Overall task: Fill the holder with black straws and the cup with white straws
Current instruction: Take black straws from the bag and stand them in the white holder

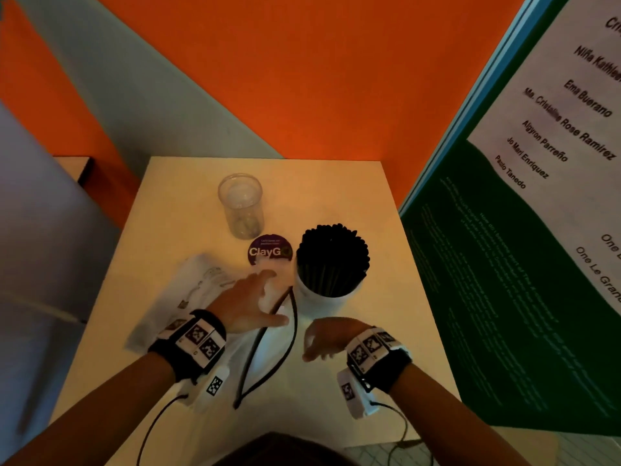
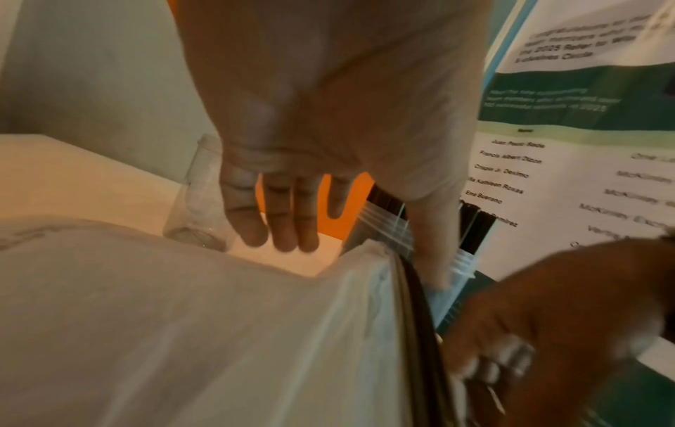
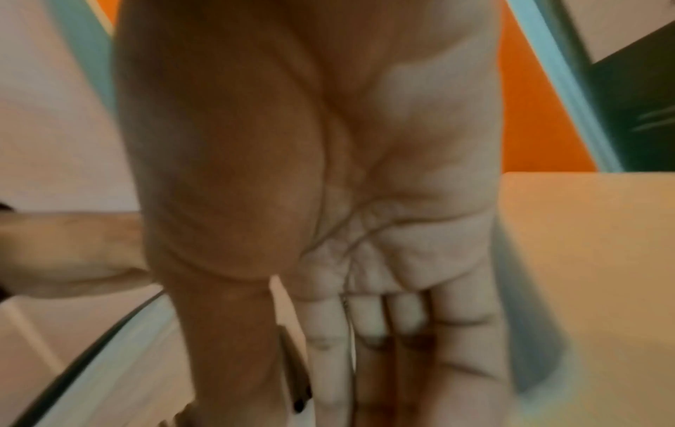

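Left hand (image 1: 252, 302), fingers spread, presses the plastic bag (image 1: 201, 290) near the table (image 1: 386, 297) middle; right hand (image 1: 324, 338), loosely curled, should draw white straws gently.

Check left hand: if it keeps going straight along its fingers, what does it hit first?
Probably the purple ClayGo disc. The left hand, fingers straight, points up the table over the plastic bag, and the disc lies just past the fingertips. The clear cup stands further along. Height above the table is unclear.
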`<state>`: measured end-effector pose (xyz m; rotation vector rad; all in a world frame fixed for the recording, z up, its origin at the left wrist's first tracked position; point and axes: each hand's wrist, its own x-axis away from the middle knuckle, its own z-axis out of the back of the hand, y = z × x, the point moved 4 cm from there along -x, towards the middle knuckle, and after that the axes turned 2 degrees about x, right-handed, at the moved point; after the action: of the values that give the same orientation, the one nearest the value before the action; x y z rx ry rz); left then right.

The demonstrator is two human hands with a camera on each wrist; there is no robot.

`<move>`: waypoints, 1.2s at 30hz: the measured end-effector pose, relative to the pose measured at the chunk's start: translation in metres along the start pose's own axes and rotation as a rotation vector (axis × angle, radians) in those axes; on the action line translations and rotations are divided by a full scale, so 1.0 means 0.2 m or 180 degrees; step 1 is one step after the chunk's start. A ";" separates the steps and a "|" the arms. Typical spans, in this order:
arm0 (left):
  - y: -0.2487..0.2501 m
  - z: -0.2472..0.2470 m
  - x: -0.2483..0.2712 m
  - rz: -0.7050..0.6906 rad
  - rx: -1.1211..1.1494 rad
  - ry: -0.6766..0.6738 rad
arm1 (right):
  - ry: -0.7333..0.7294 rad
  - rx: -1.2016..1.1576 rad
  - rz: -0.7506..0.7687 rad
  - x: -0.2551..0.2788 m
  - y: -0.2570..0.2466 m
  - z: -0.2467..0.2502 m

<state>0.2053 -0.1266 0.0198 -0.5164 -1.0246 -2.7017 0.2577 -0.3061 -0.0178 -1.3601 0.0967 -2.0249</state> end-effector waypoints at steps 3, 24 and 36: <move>-0.03 -0.01 0.09 0.0058 -0.0342 -0.0086 | 0.0252 0.0089 0.0319 -0.11 -0.25 -0.03; -0.11 0.21 0.41 -0.0324 0.0637 0.0709 | 0.1172 0.0558 -0.0114 -0.50 -0.75 -0.28; -0.16 0.19 0.40 -0.0395 0.0650 0.0691 | 0.0626 0.0500 -0.0311 -0.49 -0.74 -0.24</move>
<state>0.1320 -0.0831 0.0586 -0.1238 -1.2868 -2.6410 0.1653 -0.1512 -0.0540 -1.0861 -0.0419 -2.1947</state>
